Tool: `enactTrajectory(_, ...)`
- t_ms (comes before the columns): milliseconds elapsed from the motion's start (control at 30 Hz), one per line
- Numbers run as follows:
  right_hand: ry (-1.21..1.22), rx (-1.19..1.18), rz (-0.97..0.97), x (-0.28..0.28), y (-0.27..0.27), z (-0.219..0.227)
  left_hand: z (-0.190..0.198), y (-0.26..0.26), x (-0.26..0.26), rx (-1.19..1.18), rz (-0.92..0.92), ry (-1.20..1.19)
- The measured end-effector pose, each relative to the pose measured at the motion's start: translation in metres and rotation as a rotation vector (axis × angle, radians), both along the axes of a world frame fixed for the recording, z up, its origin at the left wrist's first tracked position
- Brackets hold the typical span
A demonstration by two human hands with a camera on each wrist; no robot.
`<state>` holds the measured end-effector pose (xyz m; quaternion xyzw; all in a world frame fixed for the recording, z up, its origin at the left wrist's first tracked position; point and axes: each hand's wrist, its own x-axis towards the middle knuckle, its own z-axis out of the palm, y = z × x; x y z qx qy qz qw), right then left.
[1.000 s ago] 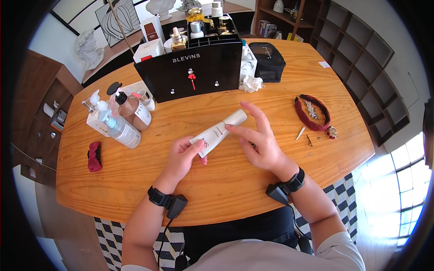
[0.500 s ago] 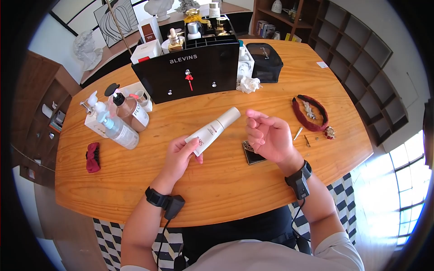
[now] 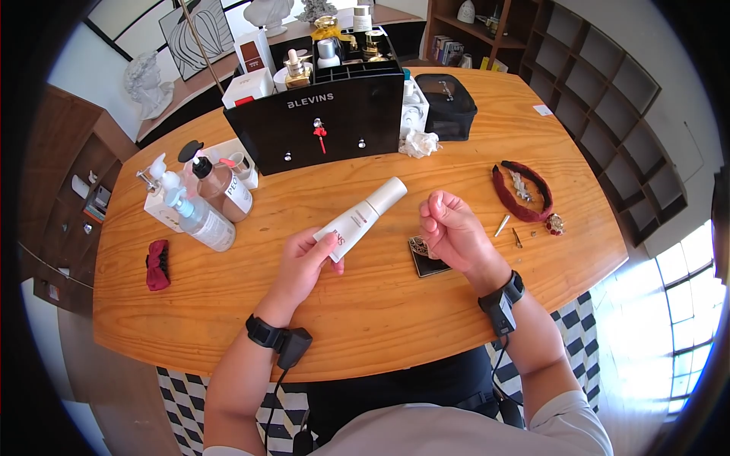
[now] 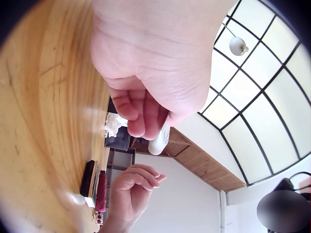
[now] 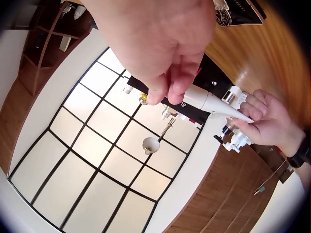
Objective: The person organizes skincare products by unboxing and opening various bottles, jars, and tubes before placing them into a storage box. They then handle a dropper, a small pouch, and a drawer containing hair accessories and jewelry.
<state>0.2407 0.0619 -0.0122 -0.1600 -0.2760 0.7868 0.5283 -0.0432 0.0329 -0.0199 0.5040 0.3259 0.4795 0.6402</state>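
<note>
My left hand [image 3: 298,262] grips a white squeeze tube [image 3: 356,226] near its flat crimped end, thumb on top. The tube tilts up to the right, its long white cap [image 3: 388,195] still on. To the right of the cap, my right hand [image 3: 456,232] is raised over the table, its fingers curled in towards the palm and the thumb against them; nothing shows in it. Below that hand lies a black compact-like case [image 3: 428,263] with an ornate pattern, partly covered by the hand. The right wrist view has the tube [image 5: 216,104] beyond the curled fingertips [image 5: 178,92].
A black organizer [image 3: 313,129] full of cosmetics stands at the back, crumpled tissue [image 3: 419,143] and a black mesh bag [image 3: 450,108] beside it. Pump bottles [image 3: 205,222] and a red bow clip [image 3: 157,265] are left. At right lie a dark red headband [image 3: 502,188] and small hairpins [image 3: 518,238].
My right hand has left the tube's cap, moving right and turning palm up, then curling its fingers closer. The black case has come into sight. My left hand keeps holding the tube.
</note>
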Motion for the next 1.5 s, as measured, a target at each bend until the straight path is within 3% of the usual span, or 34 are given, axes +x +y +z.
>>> enactTrajectory(167, -0.135, 0.010, -0.095, -0.001, 0.000, 0.001, -0.002, 0.000, -0.001, 0.002, -0.015, 0.037)
enactTrajectory(267, -0.333, 0.002, -0.213, -0.006, -0.002, 0.009, 0.005, -0.006, 0.009, 0.182, 0.133, 0.270)
enactTrajectory(367, -0.478, 0.017, -0.285, -0.017, -0.009, 0.023, 0.007, -0.003, -0.002, 0.718, 0.224, 0.877)
enactTrajectory(567, -0.698, 0.168, -0.179, -0.010, -0.012, 0.021, 0.007, 0.003, 0.001, 1.132, 0.432, 0.833)
enactTrajectory(700, -0.751, 0.250, -0.119, -0.005, -0.010, 0.021, 0.013, 0.000, 0.000, 1.121, 0.479, 0.856)
enactTrajectory(867, -0.677, 0.305, -0.227, -0.012, -0.015, 0.024, 0.011, 0.000, 0.007, 0.875, 0.540, 0.718)
enactTrajectory(1100, -0.612, 0.448, -0.295, -0.012, -0.012, 0.018, -0.004, 0.005, 0.003, 0.803, 0.488, 0.689)
enactTrajectory(1500, -0.671, 0.373, -0.358, -0.014, -0.007, 0.013, -0.014, 0.006, 0.003, 0.646, 0.441, 0.522)
